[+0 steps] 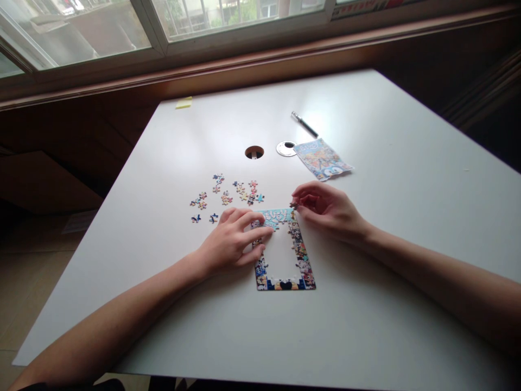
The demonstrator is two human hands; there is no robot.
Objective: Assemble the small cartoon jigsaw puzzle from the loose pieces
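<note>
A jigsaw puzzle (302, 251) lies on the white table, its border joined into a rectangle around a bare white middle. Light blue pieces with lettering form its top end. My left hand (240, 239) rests over its upper left side, fingers spread and touching the border. At the upper right corner, my right hand (325, 209) pinches a small dark puzzle piece (293, 206) between thumb and fingertips. Beyond my left hand lie several loose puzzle pieces (227, 197), scattered in small clusters.
A printed picture sheet (323, 158) lies beyond my right hand, with a pen (304, 124) behind it. The table (386, 304) has a round cable hole (254, 152) and a metal ring cover (286, 148) beside it. Yellow tape (183, 102) marks the far left corner, near the window.
</note>
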